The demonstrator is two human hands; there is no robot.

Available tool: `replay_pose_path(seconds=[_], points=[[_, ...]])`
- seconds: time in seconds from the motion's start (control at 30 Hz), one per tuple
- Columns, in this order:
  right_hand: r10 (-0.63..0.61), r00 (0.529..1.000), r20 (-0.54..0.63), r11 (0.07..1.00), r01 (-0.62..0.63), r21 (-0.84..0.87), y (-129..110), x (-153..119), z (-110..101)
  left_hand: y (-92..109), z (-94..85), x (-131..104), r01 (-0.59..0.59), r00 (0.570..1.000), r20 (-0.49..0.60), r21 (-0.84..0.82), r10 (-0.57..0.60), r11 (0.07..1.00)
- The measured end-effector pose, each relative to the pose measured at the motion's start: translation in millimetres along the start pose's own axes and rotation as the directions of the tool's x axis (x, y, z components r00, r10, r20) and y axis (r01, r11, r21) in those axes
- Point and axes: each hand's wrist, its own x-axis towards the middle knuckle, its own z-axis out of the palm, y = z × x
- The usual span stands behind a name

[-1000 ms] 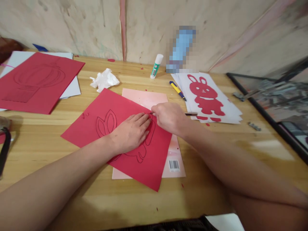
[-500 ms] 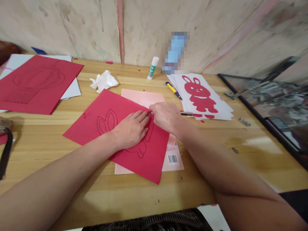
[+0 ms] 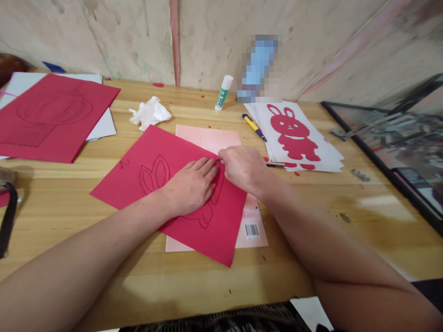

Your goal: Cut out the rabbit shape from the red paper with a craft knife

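A red sheet of paper (image 3: 180, 147) with a rabbit outline drawn in dark lines lies tilted on a pink booklet (image 3: 207, 134) with a barcode. My left hand (image 3: 190, 184) is spread flat on the sheet, covering the middle of the drawing. Just right of its fingertips, my right hand (image 3: 244, 168) is closed in a pinch around a thin tool, whose small dark tip touches the paper at the drawn line. Most of the tool is hidden by the hand. A slim metallic stick (image 3: 276, 164) shows behind my right wrist; whether it belongs to the held tool I cannot tell.
White sheets (image 3: 321, 159) bearing a red rabbit cut-out lie at right, beside a yellow-blue pen (image 3: 254, 127). A glue stick (image 3: 224, 93) stands at the back near crumpled tissue (image 3: 150, 113). Another red sheet (image 3: 58, 120) with a lantern drawing lies left. A black-framed panel (image 3: 374, 152) borders the right.
The view has shifted slightly, moving the things at right a little further right. My right hand's fingers sit slightly further right along the drawn line; my left hand stays flat.
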Motion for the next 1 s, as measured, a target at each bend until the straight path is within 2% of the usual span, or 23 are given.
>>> replay_pose_path(seconds=[0.43, 1.0], points=[[0.037, 0.999, -0.022, 0.999, -0.037, 0.028, 4.9, -0.9, 8.9, -0.3, -0.5, 0.3, 0.016, 0.999, 0.038, -0.01, -0.015, 1.0], [0.053, 0.999, -0.003, 0.997, -0.052, 0.055, 4.3, -3.3, 7.2, -0.7, 0.8, 0.3, 0.015, 0.999, 0.03, -0.007, -0.015, 1.0]])
